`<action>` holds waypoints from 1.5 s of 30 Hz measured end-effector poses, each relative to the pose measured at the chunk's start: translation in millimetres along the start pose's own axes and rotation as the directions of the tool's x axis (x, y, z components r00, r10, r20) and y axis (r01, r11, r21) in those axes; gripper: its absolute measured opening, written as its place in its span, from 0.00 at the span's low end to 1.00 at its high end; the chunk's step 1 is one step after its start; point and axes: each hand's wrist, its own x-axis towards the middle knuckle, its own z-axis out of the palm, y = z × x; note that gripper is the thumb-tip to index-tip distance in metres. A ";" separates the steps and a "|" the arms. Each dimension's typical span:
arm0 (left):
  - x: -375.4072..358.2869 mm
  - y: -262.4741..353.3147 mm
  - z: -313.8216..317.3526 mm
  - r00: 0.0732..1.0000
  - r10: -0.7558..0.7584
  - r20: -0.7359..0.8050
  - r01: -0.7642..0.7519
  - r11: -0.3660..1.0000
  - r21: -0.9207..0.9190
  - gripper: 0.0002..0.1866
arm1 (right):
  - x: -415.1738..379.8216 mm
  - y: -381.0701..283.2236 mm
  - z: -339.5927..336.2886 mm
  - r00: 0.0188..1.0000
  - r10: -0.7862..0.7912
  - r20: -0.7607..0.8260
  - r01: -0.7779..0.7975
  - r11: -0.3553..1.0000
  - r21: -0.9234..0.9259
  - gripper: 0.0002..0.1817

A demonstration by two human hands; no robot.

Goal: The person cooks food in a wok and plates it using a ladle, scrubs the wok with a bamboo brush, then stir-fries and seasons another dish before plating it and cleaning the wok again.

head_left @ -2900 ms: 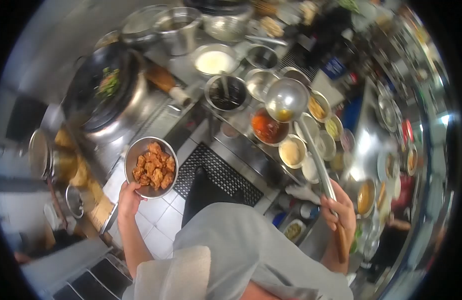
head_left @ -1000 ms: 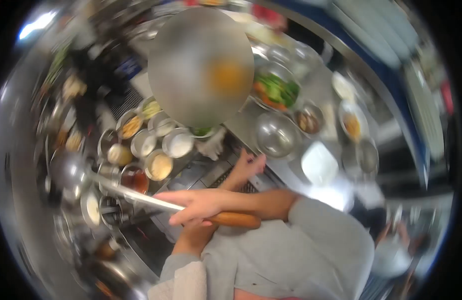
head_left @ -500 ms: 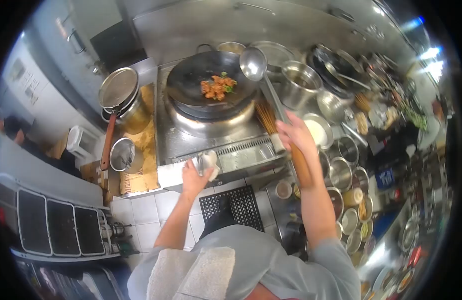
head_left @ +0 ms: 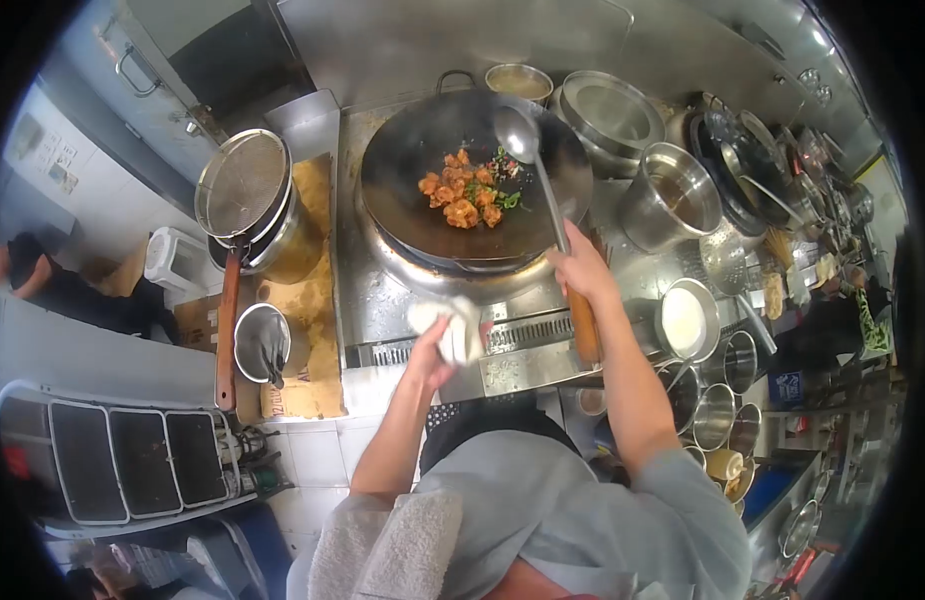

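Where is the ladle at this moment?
In the head view, the ladle is right of centre, held in the right hand, its round end over the right part of the wok.

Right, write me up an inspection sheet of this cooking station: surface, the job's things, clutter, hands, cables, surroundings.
Surface: steel stove top, with cardboard to its left.
Job's things: wok holding browned pieces and chopped greens; ladle with its bowl over the wok; white cloth.
Clutter: strainer resting over a pot; small metal container with utensils; many metal containers at the right.
Hands: left hand holds the white cloth; right hand grips the ladle's handle.
Cables: nothing seen.
Surroundings: white stool, tiled floor.
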 end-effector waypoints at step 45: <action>20.6 6.3 80.4 0.999 -0.053 0.008 0.050 0.979 0.200 0.05 | -141.0 -60.7 -118.0 0.880 0.009 0.475 0.314 0.740 -0.595 0.42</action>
